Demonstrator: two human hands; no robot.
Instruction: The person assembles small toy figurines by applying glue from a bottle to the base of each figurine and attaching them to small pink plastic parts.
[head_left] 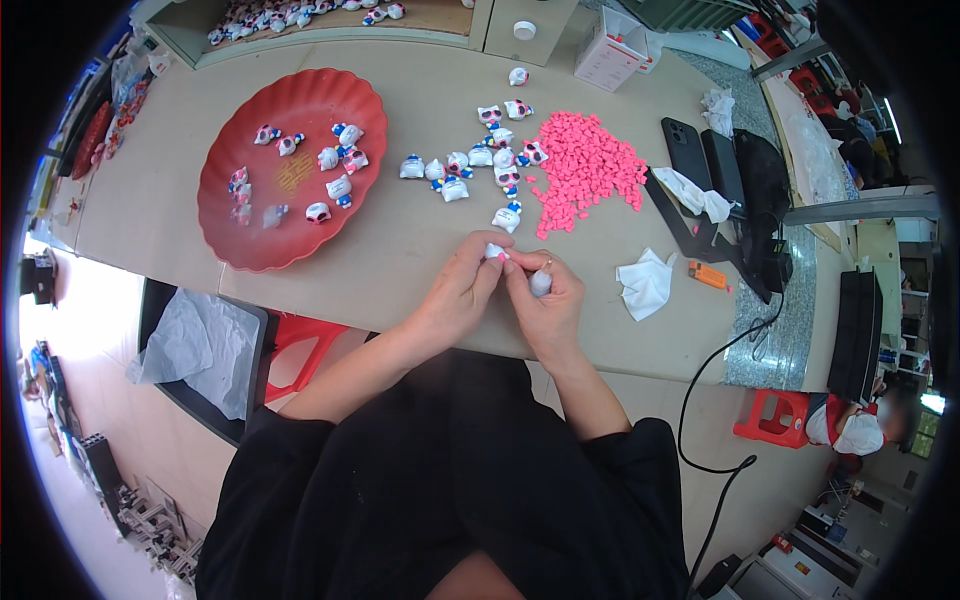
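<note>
My left hand [462,290] is closed on a small white figurine [494,251] just in front of the table's near edge area. Fingertips of my right hand [552,305] meet it at a small pink piece [503,256] against the figurine. Tucked in the curled fingers of my right hand is a whitish rounded thing [541,283], its kind not clear. Beyond my hands lie several white figurines with blue and pink parts [453,188]. Right of them spreads a heap of small pink pieces [590,165].
A red scalloped dish [225,215] with several figurines sits at the left. At the right are a crumpled white tissue [646,284], an orange lighter [708,275], a dark phone [685,150] and a black cable [688,400]. A small white box [610,50] stands at the back.
</note>
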